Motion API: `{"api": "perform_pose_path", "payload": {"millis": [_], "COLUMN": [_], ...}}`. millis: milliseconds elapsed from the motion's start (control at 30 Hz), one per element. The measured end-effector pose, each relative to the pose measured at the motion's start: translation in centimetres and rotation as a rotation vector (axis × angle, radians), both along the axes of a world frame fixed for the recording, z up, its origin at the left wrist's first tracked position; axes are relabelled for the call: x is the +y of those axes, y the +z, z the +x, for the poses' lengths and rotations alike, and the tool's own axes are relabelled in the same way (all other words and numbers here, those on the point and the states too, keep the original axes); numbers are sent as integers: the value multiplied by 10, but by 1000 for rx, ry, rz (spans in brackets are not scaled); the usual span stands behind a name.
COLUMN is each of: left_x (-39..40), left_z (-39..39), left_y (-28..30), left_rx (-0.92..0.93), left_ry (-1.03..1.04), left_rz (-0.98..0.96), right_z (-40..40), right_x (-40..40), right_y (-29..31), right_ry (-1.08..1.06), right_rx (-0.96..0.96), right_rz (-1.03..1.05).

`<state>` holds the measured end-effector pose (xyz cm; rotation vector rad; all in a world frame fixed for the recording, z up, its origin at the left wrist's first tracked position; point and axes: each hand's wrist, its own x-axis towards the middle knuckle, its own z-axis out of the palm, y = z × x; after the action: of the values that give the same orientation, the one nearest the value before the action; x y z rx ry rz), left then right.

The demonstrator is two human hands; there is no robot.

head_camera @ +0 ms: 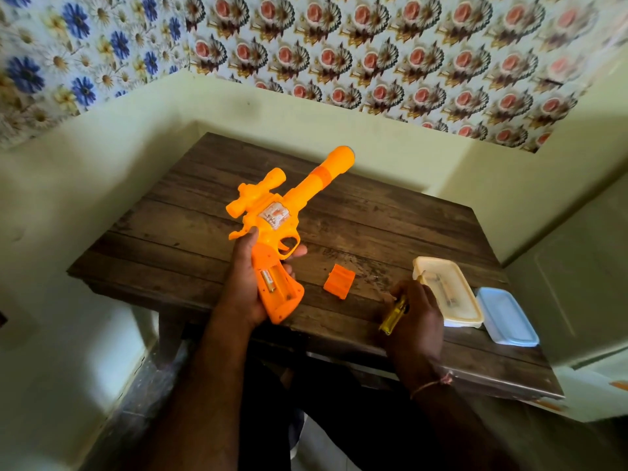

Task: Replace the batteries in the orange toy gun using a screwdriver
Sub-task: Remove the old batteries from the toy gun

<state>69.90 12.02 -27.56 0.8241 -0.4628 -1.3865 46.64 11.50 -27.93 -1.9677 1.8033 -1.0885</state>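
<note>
My left hand (243,283) grips the orange toy gun (289,205) by its handle and holds it above the wooden table (190,212), barrel pointing away to the upper right. The battery compartment in the handle lies uncovered, and one battery (269,280) sits inside it. The orange compartment cover (339,281) lies loose on the table just right of the handle. My right hand (416,312) grips a screwdriver with a yellow see-through handle (394,316) near the table's front edge, beside the containers. Its tip is hidden.
A cream plastic container (474,316) with small items inside stands at the table's right side. A pale blue lid or box (508,317) lies right next to it. Walls close in the table on the left, back and right.
</note>
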Motion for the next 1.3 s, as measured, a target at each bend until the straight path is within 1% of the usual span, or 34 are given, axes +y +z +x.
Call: {"api": "perform_pose_path", "payload": {"millis": [100, 233, 300, 333, 367, 433, 500, 567, 667, 733, 833, 867, 933, 967, 1067, 1100, 1200, 1300], "left_x": [1, 2, 3, 3, 3, 2, 0, -1, -1, -1, -4, -4, -3, -2, -2, -3, -2, -2], "left_z": [1, 0, 0, 0, -1, -3, -4, -4, -3, -4, -2, -2, -1, -1, -2, -3, -6, -5], "left_y": [1, 2, 4, 5, 5, 5, 5, 5, 4, 3, 0, -1, -4, -4, -6, -6, -4, -3], "left_rx": [4, -7, -14, -19, -21, 0, 43, 49, 51, 41, 2, 1, 22, 46, 93, 97, 143, 167], "left_ry": [3, -2, 0, 4, 7, -6, -60, -113, -117, -98, -82, -85, -99, -108, -104, -99, -101, -112], "left_rz": [-15, -9, -11, -18, -19, -7, 23, 68, 70, 66, 67, 63, 61, 59, 41, 41, 58, 59], "right_z": [-4, -2, 0, 5, 12, 35, 61, 81, 94, 96, 93, 90, 88, 87, 90, 91, 94, 95], "right_x": [-5, -6, -3, 0, 4, 15, 26, 32, 36, 36, 41, 42, 43, 43, 40, 37, 27, 21], "right_y": [-3, -6, -5, -3, 0, 7, 12, 9, -1, -1, 14, 19, 27, 30, 35, 37, 40, 42], "right_ry": [36, 85, 97, 115, 158, 329, 526, 655, 680, 650, 622, 618, 612, 617, 604, 578, 527, 526], "right_rx": [72, 150, 161, 134, 99, 74, 146, 258, 352, 359, 237, 195, 102, 14, -408, -486, -536, -498], "right_rz": [52, 28, -30, -65, -109, -217, -350, -447, -458, -474, -469, -438, -308, -221, 9, 61, 166, 199]}}
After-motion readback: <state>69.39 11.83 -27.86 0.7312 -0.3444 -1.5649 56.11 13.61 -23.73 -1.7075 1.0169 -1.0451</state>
